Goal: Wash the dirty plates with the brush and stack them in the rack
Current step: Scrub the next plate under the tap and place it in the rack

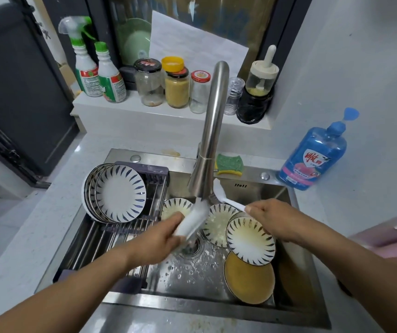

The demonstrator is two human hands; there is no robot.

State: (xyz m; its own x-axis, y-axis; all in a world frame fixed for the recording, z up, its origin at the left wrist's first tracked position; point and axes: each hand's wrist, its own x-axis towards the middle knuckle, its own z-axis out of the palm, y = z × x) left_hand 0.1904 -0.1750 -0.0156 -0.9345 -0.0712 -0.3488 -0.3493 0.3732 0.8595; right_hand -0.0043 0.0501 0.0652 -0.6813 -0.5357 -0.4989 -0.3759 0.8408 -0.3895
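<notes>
1. The left hand and the right hand are both bare.
2. The left forearm is uncovered from wrist to picture edge.
3. The right forearm is likewise uncovered, with skin showing along its whole length.

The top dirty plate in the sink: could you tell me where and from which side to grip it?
On the top dirty plate, probably pinch the left rim, coming from the drain side: it lies face up overlapping other plates, and the sink wall crowds its right.

Faucet blocks sink ctr; front of rack prob. free.
</notes>
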